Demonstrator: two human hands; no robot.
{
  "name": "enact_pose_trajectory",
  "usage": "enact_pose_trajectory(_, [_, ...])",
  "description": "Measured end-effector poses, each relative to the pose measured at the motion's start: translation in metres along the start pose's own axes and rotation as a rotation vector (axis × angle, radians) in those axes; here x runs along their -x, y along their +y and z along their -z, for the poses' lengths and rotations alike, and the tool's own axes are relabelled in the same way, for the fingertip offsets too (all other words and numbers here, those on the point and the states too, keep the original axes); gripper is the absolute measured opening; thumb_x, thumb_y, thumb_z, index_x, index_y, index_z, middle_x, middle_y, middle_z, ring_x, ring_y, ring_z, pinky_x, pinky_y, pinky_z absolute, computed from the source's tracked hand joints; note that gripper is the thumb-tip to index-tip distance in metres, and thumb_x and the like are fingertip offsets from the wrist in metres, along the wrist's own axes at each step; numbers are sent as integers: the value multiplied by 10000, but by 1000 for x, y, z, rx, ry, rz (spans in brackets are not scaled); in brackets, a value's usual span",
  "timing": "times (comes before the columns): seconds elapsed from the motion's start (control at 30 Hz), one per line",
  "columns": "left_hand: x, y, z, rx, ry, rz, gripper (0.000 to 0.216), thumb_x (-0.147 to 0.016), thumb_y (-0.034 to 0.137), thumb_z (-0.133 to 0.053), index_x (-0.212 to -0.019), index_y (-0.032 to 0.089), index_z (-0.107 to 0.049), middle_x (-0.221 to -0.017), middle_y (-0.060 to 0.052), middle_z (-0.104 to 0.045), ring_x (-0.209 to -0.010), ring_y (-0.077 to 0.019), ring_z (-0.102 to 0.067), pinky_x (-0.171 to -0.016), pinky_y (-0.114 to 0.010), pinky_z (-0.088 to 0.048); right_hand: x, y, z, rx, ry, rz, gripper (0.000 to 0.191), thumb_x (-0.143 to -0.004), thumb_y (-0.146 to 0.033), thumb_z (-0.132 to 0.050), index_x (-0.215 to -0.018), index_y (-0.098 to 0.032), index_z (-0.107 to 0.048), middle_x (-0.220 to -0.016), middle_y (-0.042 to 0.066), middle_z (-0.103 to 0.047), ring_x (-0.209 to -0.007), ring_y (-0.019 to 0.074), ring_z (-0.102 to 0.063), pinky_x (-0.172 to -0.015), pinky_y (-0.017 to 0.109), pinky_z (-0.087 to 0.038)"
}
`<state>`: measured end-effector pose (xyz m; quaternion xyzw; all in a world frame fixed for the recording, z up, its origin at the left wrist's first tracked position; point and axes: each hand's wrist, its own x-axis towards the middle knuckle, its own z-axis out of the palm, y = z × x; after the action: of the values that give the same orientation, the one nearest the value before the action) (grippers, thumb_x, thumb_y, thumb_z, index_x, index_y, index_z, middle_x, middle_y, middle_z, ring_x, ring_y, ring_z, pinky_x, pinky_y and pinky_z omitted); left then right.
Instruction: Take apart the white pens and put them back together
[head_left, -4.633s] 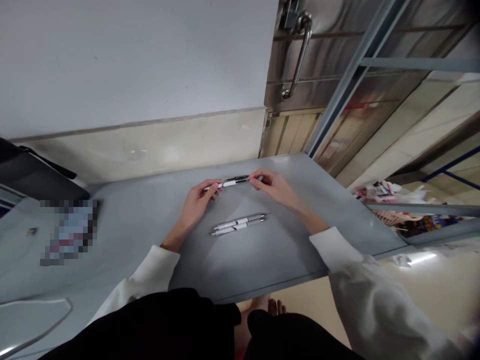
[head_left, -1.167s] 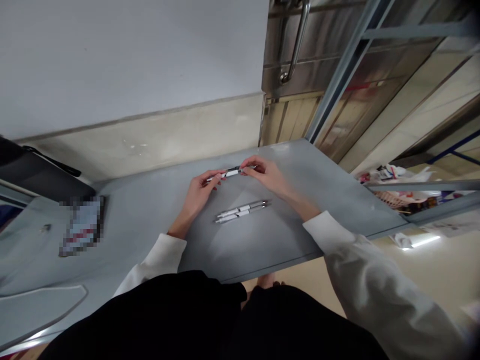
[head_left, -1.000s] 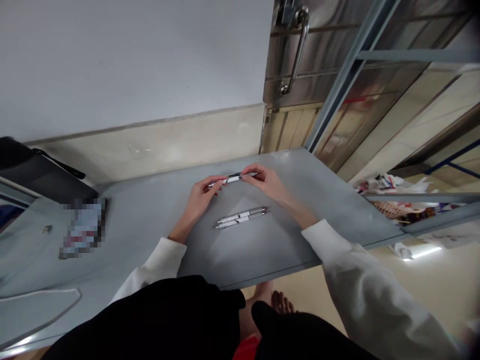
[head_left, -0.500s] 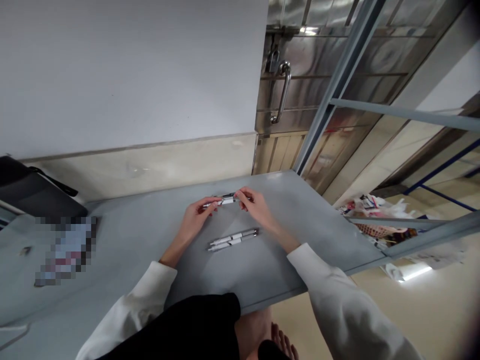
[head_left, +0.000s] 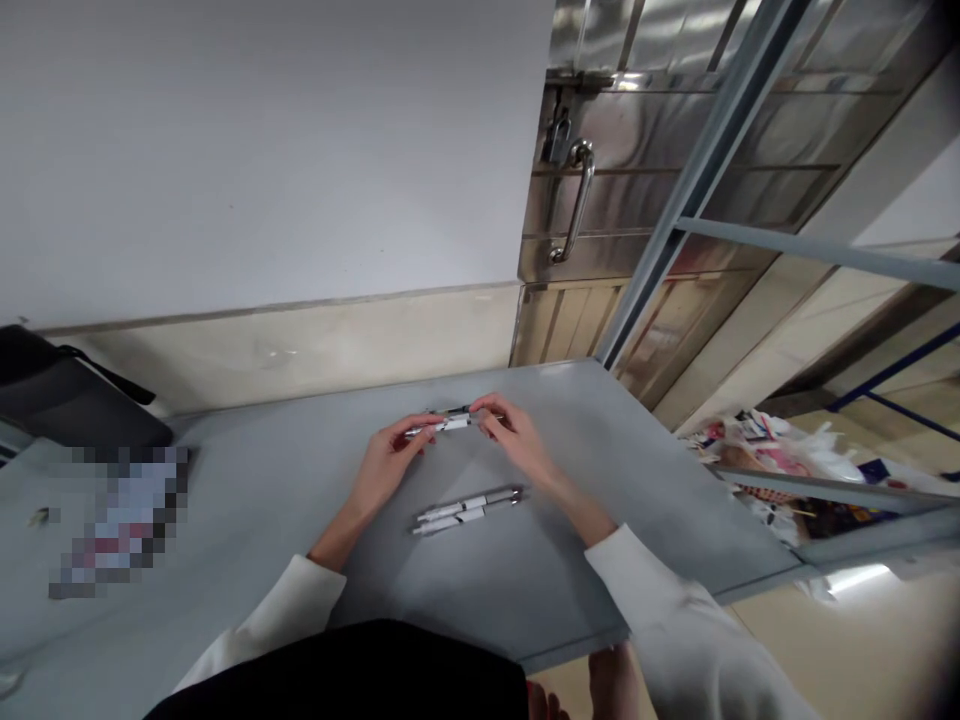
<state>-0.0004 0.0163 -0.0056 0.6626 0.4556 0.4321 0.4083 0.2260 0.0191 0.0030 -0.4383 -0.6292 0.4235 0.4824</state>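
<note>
My left hand [head_left: 390, 458] pinches the left end of a white pen [head_left: 453, 425] at the far part of the grey table. At that pen's right end, the closed fingers of my right hand [head_left: 511, 440] grip it too. A thin dark pen-like piece [head_left: 450, 410] shows just behind it; whether it is held or lies on the table I cannot tell. Nearer to me, two white pens [head_left: 466, 510] with dark and silvery right ends lie side by side on the tabletop [head_left: 300, 460], apart from both hands.
A dark grey case [head_left: 82, 400] with a strap stands at the table's left, beside a blurred-out item [head_left: 127, 520]. A wall [head_left: 262, 150] backs the table. On the right are a metal frame post [head_left: 675, 230], a padlocked metal door [head_left: 622, 140] and a heap of bagged goods [head_left: 787, 445].
The whole view has shifted, so the table and hands sit slightly lower in the picture. Both hands keep their hold on the pen, and the two pens on the table lie as before.
</note>
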Motion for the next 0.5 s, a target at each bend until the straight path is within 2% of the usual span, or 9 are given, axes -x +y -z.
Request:
enact_pose_trajectory(0.17, [3,4,0,-25,-10,14,308,-955,448,-651,-1154,260,-790,-1097,-50,-790,-855,-203,-685,-746,-293,-512,1,-1,1,-13,-8,-91,358,-988,-548,-499,-941,-222,-638,-525,-58,-472,-530,161,-451,-611,311,-349])
enact_pose_trajectory(0.37, [5,5,-2,-22,15,-10,294,-959,434,-647,-1151,265,-792,-1148,-49,-787,-894,-212,-691,-771,-300,-527,3,1,5,-11,-5,-7,193,-944,-365,-538,-985,-234,-674,-700,-27,-503,-680,167,-494,-660,303,-357])
enact_pose_trajectory(0.5, [5,4,-3,-19,21,-1,299,-956,444,-651,-1147,263,-792,-1169,-49,-782,-872,-203,-688,-765,-295,-529,3,0,7,30,-15,-26,279,-985,-473,-510,-1009,-234,-650,-622,-46,-459,-604,161,-445,-628,308,-340])
